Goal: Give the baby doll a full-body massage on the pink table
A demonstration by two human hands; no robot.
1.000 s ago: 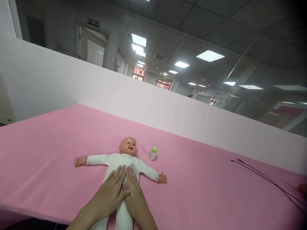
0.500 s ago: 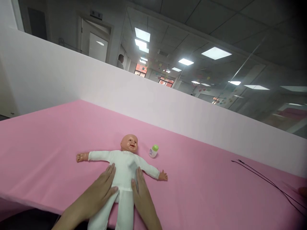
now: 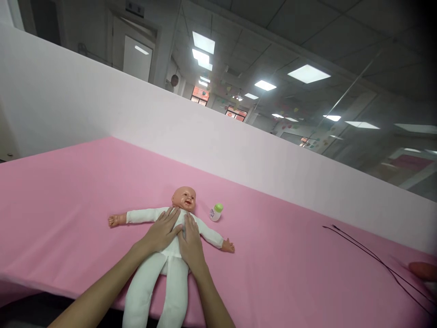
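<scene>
A baby doll (image 3: 173, 264) in a white cloth body lies face up, its arms spread and its legs toward me. My left hand (image 3: 163, 231) lies flat on the left of its chest, fingers stretched toward the neck. Beside it, my right hand (image 3: 191, 240) rests on the chest's right part, fingers out and nearly straight. The thumbs meet or nearly meet at the middle. Neither hand holds anything. A small bottle (image 3: 216, 212) with a green cap leans or stands to the right of the doll's head.
Pink cloth (image 3: 280, 255) covers the table, with a white partition (image 3: 218, 141) behind it. Two thin dark cords (image 3: 372, 255) run along the right side, near an orange-red object (image 3: 422, 271) at the edge. Ceiling lights and a door show beyond the partition.
Both hands have moved up the doll's body, from the sides of its torso onto its upper chest, and closer together. More of the reddish object shows at the right edge.
</scene>
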